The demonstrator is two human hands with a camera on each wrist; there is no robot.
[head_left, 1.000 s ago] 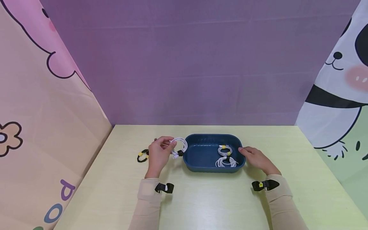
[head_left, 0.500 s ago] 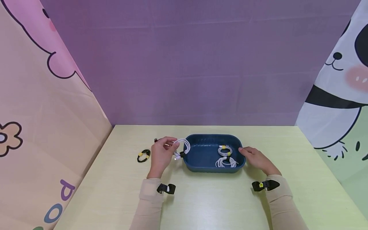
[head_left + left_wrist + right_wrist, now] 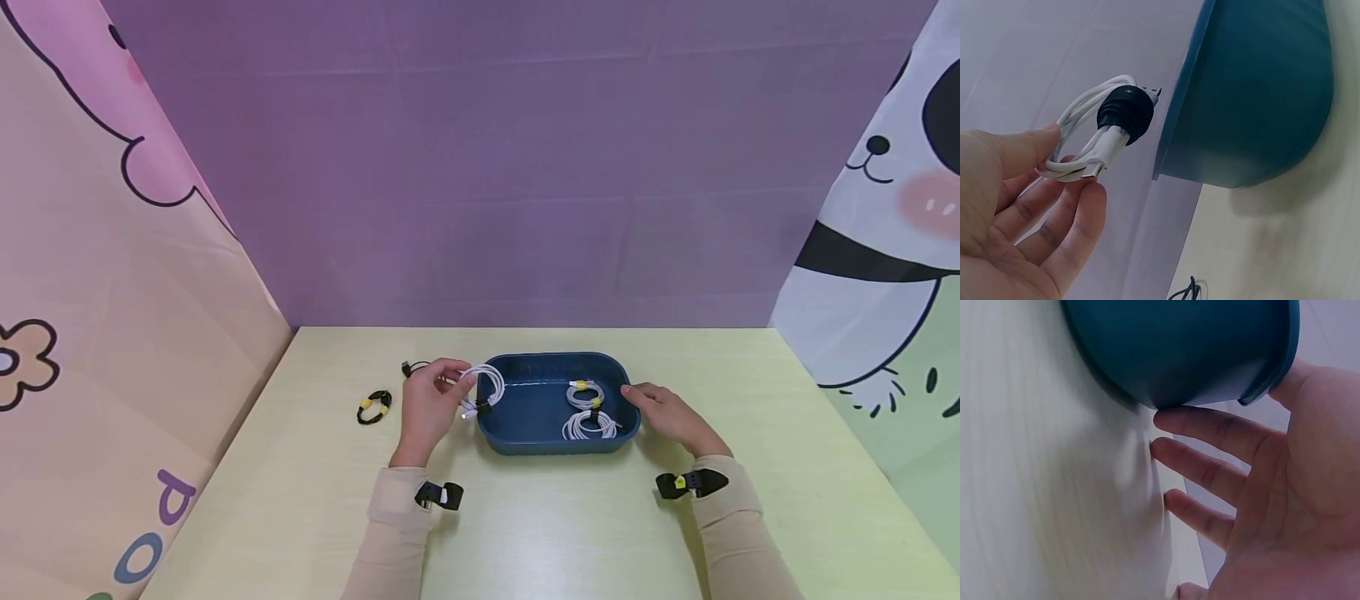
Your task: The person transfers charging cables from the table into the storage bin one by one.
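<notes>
My left hand (image 3: 431,412) pinches a coiled white cable (image 3: 493,379) between thumb and fingers. A black tie (image 3: 1124,112) binds this coil, and its connectors show in the left wrist view. The coil is held at the left rim of a dark blue bin (image 3: 528,418), overlapping it in the head view. My right hand (image 3: 671,417) grips the bin's right end, thumb over the rim and fingers outside. In the right wrist view, the index fingertip touches the bin's lower wall (image 3: 1185,356). Inside the bin's right half lie a white coil with yellow ties (image 3: 587,395) and another white coil (image 3: 588,426).
On the table (image 3: 555,525), left of my left hand, lies a coiled black cable with yellow ties (image 3: 365,415). Another dark cable (image 3: 408,367) is mostly hidden behind that hand. A purple backdrop (image 3: 525,167) rises at the table's far edge.
My left hand has shifted right with the white cable, from beside the bin to its left rim. More of both black cables shows. My right hand stays on the bin.
</notes>
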